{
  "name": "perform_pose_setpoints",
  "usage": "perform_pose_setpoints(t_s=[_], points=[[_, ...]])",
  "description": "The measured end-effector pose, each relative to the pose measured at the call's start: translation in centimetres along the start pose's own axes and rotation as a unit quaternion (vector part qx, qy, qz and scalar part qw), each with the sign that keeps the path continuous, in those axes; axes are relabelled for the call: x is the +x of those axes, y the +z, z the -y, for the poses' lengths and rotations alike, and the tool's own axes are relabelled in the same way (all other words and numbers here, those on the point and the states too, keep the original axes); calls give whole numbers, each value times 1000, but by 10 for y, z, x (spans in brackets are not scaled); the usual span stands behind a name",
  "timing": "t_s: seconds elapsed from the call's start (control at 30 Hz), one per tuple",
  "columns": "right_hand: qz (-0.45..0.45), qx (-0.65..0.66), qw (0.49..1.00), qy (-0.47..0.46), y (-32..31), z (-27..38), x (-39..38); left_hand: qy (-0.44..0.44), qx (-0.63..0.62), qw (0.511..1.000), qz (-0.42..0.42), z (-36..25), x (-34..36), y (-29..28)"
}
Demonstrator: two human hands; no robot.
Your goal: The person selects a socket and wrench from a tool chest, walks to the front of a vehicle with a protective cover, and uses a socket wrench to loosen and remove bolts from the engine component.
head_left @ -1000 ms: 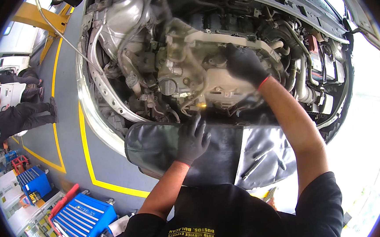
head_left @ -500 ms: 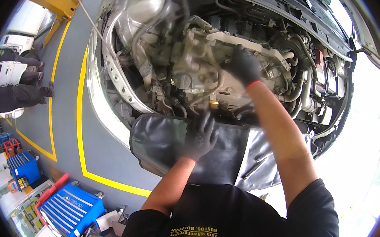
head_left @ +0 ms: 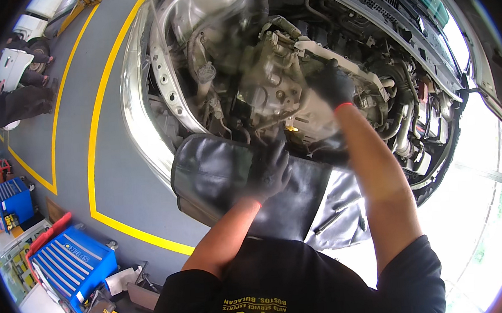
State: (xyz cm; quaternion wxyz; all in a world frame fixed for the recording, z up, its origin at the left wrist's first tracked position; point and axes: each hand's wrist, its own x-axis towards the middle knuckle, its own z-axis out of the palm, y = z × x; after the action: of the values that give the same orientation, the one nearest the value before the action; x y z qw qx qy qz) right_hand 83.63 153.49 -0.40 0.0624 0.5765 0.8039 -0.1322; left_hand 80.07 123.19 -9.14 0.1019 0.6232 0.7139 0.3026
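Observation:
A dusty metal engine fills the bay of a car with its hood raised. My right hand, in a black glove with a red cuff, is closed over the middle of the engine, beside a pale metal strip. Whatever its fingers hold is hidden. Gloved the same way, my left hand rests open on a black fender cover draped over the car's front edge. Its stretched fingers point toward the engine's near side, close to a small yellow piece.
A dark, thin tool lies on the cover's right part. Blue tool carts stand at lower left. Beyond yellow floor lines, people in dark clothes are by a white panel. A battery sits at the bay's right.
The whole view has shifted, bringing the carts and floor lines leftward. My left hand stays on the cover, and my right hand remains closed at the same part of the engine.

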Motion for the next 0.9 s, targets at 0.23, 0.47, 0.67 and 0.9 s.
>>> perform_pose_setpoints(t_s=[0.23, 0.47, 0.67, 0.9], points=[[8, 0, 1000, 0, 0, 0, 6, -13, -4, 1000, -5, 2, -3, 0], [11, -15, 999, -36, -6, -1, -7, -13, -29, 999, -18, 4, -4, 2], [-5, 1, 1000, -19, -10, 3, -7, -19, -37, 999, -5, 5, 0, -1], [6, -8, 999, -43, -24, -10, -14, -6, -39, 999, -19, 6, 1, 0]])
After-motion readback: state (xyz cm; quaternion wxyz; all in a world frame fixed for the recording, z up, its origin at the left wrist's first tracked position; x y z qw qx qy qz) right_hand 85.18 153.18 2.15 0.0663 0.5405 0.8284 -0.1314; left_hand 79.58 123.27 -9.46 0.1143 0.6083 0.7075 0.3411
